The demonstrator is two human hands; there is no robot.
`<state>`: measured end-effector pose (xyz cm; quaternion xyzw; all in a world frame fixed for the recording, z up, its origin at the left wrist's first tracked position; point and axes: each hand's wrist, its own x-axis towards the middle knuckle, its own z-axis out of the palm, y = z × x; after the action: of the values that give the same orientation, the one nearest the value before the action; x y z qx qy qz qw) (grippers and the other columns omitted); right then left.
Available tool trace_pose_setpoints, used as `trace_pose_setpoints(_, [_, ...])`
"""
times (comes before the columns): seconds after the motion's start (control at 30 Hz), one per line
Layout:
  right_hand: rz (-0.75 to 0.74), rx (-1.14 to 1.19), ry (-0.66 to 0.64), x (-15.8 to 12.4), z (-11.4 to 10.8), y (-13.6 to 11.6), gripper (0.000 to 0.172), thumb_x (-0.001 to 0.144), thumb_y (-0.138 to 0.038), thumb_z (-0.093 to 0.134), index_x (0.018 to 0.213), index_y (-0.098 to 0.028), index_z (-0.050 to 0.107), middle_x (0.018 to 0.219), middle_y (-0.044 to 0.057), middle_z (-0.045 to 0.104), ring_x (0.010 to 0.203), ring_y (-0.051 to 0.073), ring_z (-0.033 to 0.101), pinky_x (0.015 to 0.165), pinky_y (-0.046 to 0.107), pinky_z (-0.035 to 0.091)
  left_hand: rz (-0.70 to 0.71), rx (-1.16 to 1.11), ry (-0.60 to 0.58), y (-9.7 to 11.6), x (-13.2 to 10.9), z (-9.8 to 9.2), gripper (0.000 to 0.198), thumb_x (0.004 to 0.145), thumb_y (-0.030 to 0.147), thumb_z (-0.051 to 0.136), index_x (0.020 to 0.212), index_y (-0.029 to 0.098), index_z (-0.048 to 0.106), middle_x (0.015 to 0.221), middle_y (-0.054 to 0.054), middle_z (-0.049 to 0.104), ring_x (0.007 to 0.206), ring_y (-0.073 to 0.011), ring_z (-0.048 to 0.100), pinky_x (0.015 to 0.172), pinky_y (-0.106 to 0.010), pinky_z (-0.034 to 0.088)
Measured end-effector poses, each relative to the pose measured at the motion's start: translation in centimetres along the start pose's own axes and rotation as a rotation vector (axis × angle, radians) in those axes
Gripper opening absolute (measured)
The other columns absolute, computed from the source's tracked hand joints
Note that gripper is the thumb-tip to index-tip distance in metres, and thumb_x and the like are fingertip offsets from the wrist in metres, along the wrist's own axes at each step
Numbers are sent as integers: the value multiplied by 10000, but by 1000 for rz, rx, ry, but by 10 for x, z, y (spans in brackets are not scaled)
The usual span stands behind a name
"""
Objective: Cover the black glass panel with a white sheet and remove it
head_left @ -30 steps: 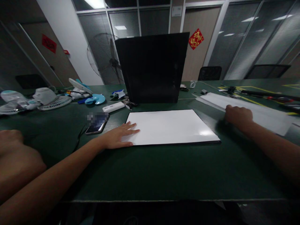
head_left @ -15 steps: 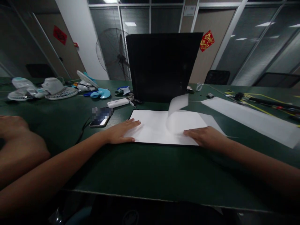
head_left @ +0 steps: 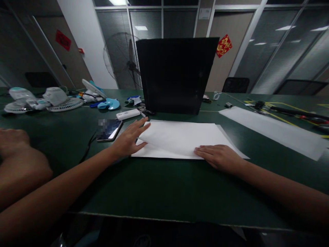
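White paper sheets (head_left: 177, 135) lie on the green table in front of me, with a thin dark edge showing under their near side. My left hand (head_left: 131, 139) is at the left end of the paper, its fingers spread and slightly raised. The top sheet lifts a little beside the left thumb. On the near right part of the paper rests my right hand (head_left: 219, 156), flat, with its fingers stretched out to the left. Neither hand grips anything.
Behind the paper stands a large black panel (head_left: 177, 75). A phone (head_left: 110, 130) and a white oblong device (head_left: 128, 114) lie to the left, with fan parts (head_left: 61, 99) farther off. Another long white sheet (head_left: 269, 130) lies at right. Someone's bare arm (head_left: 23, 164) rests at far left.
The curled sheet that stood up mid-paper now lies nearly flat across to the left. My left hand has risen off the paper's left edge; my right hand has shifted slightly left.
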<state>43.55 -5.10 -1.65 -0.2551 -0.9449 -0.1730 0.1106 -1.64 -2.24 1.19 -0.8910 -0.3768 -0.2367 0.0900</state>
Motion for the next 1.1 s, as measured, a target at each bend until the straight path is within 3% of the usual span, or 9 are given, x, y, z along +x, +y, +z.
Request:
trace_pose_setpoints(0.07, [-5, -1, 3, 2, -4, 0, 454, 980, -172, 555, 1413, -257, 663, 1358, 50, 695, 1150, 221, 723, 914, 414, 635, 152, -3, -20, -6, -1, 0, 394, 984, 262, 579, 1371, 280, 650, 1494, -65, 616, 1436, -292, 524, 1214, -545, 397])
trace_pose_setpoints(0.13, [-11, 7, 5, 2, -8, 1, 416, 995, -195, 539, 1382, -231, 686, 1332, 63, 711, 1127, 225, 731, 913, 428, 636, 237, -14, -56, -10, -3, 0, 278, 972, 208, 558, 1155, 270, 757, 1212, -42, 777, 1190, -251, 707, 1081, -476, 531])
trace_pose_setpoints(0.23, [-16, 37, 20, 2, -11, 3, 382, 1010, -215, 527, 1342, -225, 714, 1294, 61, 731, 1108, 216, 737, 928, 423, 631, 257, -16, -57, -8, -3, -2, 270, 927, 192, 570, 1105, 239, 768, 1056, -47, 805, 954, -227, 765, 876, -399, 607])
trace_pose_setpoints(0.43, [-50, 91, 34, 0, -13, 7, 355, 1021, -233, 527, 1306, -200, 736, 1270, 65, 743, 1108, 203, 735, 944, 391, 621, 311, -36, -39, 2, -1, -8, 229, 873, 178, 566, 1000, 206, 754, 868, -44, 779, 755, -199, 731, 720, -341, 571])
trace_pose_setpoints(0.63, [-38, 177, 40, 2, -10, 9, 342, 1000, -265, 587, 1302, -230, 743, 1286, 53, 736, 1128, 201, 723, 973, 400, 605, 381, -73, -38, -2, -3, -7, 172, 878, 218, 565, 930, 192, 726, 800, -34, 758, 672, -175, 708, 639, -306, 540])
trace_pose_setpoints(0.93, [-23, 224, 17, 0, -8, 11, 379, 1002, -301, 592, 1360, -257, 706, 1338, 46, 710, 1182, 217, 693, 995, 435, 582, 365, -148, -129, -1, -2, -8, 179, 898, 292, 599, 963, 205, 741, 876, -49, 780, 746, -192, 737, 691, -313, 580])
trace_pose_setpoints(1.03, [48, 216, 43, -2, -14, 21, 386, 988, -318, 612, 1360, -274, 703, 1356, 37, 700, 1213, 228, 672, 1034, 451, 553, 377, -174, -160, -1, -1, -9, 222, 910, 340, 611, 1024, 201, 741, 964, -71, 789, 822, -221, 753, 732, -346, 595])
trace_pose_setpoints(1.1, [165, 161, 57, -7, -19, 41, 368, 1006, -337, 582, 1338, -248, 714, 1359, 54, 696, 1236, 234, 651, 1066, 453, 523, 394, -194, -177, -1, 0, -9, 267, 907, 365, 632, 1090, 202, 738, 1048, -86, 791, 910, -249, 760, 802, -381, 606])
